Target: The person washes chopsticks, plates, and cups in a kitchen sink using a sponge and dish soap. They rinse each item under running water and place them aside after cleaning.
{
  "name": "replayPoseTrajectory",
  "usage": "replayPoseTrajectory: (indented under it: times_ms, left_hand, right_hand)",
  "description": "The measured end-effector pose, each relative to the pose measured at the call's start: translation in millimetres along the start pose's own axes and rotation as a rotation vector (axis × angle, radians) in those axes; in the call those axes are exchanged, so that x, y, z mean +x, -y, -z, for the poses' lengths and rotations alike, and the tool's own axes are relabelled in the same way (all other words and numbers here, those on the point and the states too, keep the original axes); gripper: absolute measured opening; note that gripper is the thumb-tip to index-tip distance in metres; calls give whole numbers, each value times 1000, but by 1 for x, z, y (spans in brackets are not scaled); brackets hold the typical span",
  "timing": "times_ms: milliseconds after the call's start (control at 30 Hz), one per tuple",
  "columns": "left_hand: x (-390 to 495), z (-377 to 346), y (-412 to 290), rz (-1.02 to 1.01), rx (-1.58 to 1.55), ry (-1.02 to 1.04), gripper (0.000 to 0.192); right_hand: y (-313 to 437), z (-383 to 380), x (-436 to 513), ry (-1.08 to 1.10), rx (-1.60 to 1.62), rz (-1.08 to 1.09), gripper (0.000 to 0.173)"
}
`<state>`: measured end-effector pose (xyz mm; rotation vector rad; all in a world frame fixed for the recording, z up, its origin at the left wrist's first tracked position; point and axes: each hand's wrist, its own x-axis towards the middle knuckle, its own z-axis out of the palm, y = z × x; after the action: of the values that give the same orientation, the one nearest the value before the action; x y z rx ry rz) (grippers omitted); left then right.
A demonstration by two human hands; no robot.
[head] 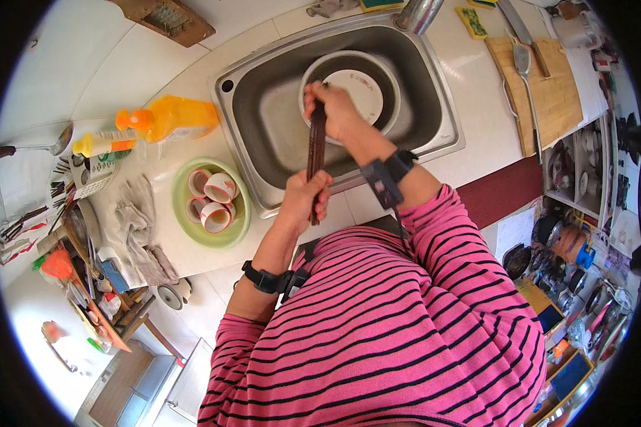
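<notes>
A bundle of dark brown chopsticks point(317, 143) runs between my two hands, over the near rim of a stainless steel sink point(270, 112). My left hand point(305, 196) grips the lower end, close to my body. Around the upper end my right hand point(334, 109) is closed, above a round metal basin point(394, 96). Inside that basin lies a white plate point(366, 88) with a small red pattern, partly covered by my right hand. How many chopsticks are in the bundle I cannot tell.
Left of the sink stands a pale green bowl point(180, 216) with several red-rimmed cups point(219, 188). Beyond it are an orange detergent bottle point(179, 117) and a grey cloth point(133, 213). At right, a cleaver point(518, 24) and spatula point(522, 61) rest on a wooden board point(563, 101). A faucet point(419, 16) overhangs the sink.
</notes>
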<state>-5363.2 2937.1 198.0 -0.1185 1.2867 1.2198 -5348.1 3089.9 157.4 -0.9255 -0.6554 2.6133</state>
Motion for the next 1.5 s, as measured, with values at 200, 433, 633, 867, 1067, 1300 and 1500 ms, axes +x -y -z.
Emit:
replayPoseTrajectory:
  times_ms: [200, 433, 633, 867, 1067, 1300, 1500]
  left_hand:
    - [1, 5, 5, -78, -20, 8, 25]
    - [8, 12, 0, -207, -104, -23, 26]
    - [3, 17, 19, -77, -1, -35, 23]
    - [12, 24, 23, -602, 926, -393, 22]
    - [10, 35, 16, -66, -196, 167, 29]
    - [-3, 27, 24, -67, -221, 123, 28]
    - [2, 26, 22, -64, 56, -48, 23]
  right_hand:
    - [-10, -2, -9, 20, -138, -106, 21]
    - [-29, -2, -23, 143, -80, -189, 21]
    - [-13, 13, 9, 171, -156, -74, 21]
    - [-34, 21, 8, 64, 54, -249, 18]
    - [-44, 25, 1, 12, 25, -116, 17]
    - [-33, 26, 5, 123, 157, -202, 16]
    - [-16, 15, 20, -12, 360, -44, 18]
